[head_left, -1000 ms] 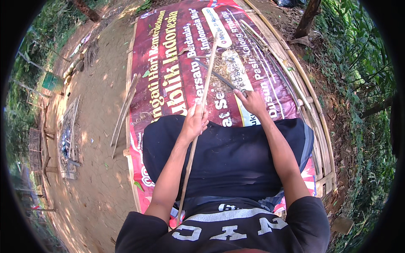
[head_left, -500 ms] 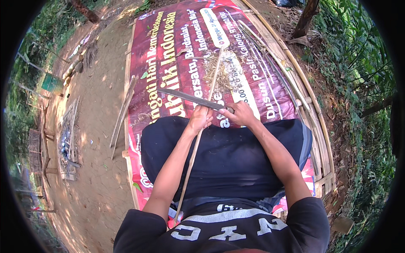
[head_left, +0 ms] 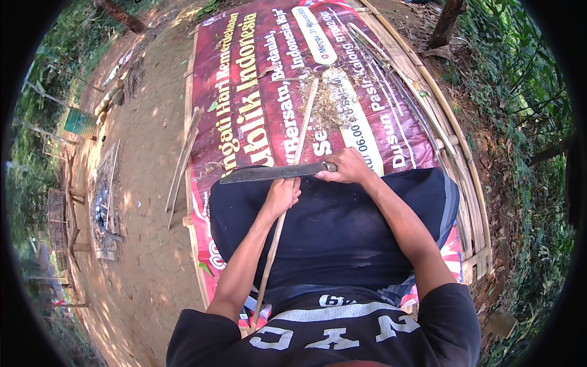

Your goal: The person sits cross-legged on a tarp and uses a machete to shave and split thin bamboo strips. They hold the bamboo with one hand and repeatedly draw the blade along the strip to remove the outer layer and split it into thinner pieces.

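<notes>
My left hand [head_left: 283,196] is closed around a long, thin pale bamboo stick [head_left: 307,121], which runs from the mat ahead back past my lap to my left side. In my right hand [head_left: 347,166] is the handle of a machete [head_left: 263,174]. Its dark blade points left and crosses over the stick, just beyond my left fingers. Whether the edge touches the stick I cannot tell. Under the stick's far part lies a heap of pale wood shavings [head_left: 333,107] on a red printed banner [head_left: 235,85].
I sit cross-legged on a bamboo platform [head_left: 422,67] covered by the banner. Split bamboo strips [head_left: 183,165] lean at its left edge, and more strips [head_left: 391,70] lie along the right. Bare earth [head_left: 147,202] spreads to the left; dense plants [head_left: 538,202] grow at right.
The machete has come nearer to me, its blade turning from slanted to almost level. My left hand has drawn back toward my lap, and the stick has shifted slightly with it.
</notes>
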